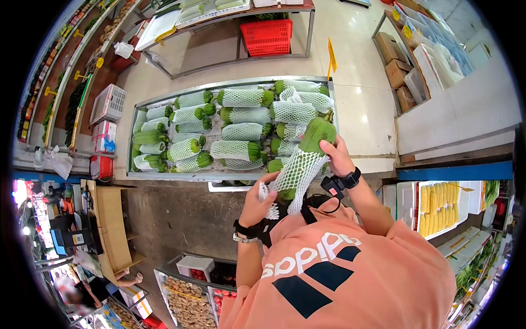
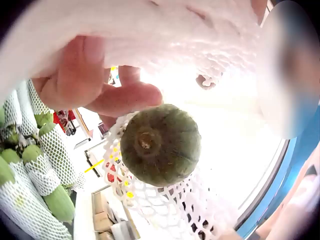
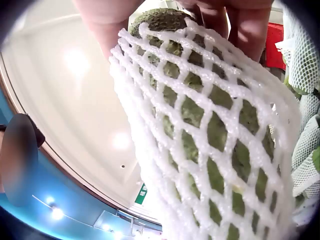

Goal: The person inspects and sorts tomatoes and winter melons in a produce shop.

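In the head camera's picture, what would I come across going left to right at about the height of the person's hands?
Wooden counter → left hand → long green vegetable partly in a white foam net → right hand → tray of yellow corn cobs.

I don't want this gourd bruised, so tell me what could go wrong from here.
The gourd is held in the air, so it could drop if the right hand slips. Its lower end shows bare beside the foam net, so it may scrape the tray's rim.
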